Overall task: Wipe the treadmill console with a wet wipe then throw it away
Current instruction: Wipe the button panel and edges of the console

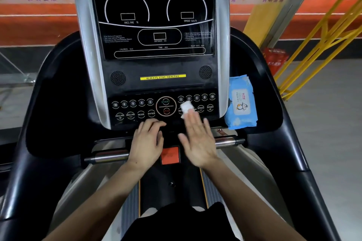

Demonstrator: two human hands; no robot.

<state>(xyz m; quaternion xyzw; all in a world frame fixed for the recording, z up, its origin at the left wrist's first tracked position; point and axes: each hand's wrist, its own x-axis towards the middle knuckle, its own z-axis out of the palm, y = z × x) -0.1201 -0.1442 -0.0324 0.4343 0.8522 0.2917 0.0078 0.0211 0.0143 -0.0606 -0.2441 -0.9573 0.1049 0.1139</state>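
While the person stands on the treadmill facing the console [156, 25], the right hand [197, 138] lies flat with straight fingers pressing a folded white wet wipe [185, 109] against the button panel [137, 109]. That grip is open: the fingertips [193, 116] cover the wipe's lower edge, nothing curls round it. The wipe sits just at 3 o'clock of the round START/STOP control [166, 106], over the lettering of the neighbouring buttons, below the upper row of numbered keys.

The left hand [147, 140] rests at the lower edge of the panel, at 6 o'clock of the ENTER button [151, 113], fingers loosely bent and holding nothing.

A blue pack of wet wipes [241, 103] with a penguin label lies on the right console tray, at 3 o'clock of the button panel, touching the silver side trim. An orange safety key block [170, 155] shows between the two wrists, at 6 o'clock of the panel. Chrome grip bars [109, 156] extend to either side beneath the hands. Yellow metal framing [313, 34] stands at 2 o'clock beyond the machine.
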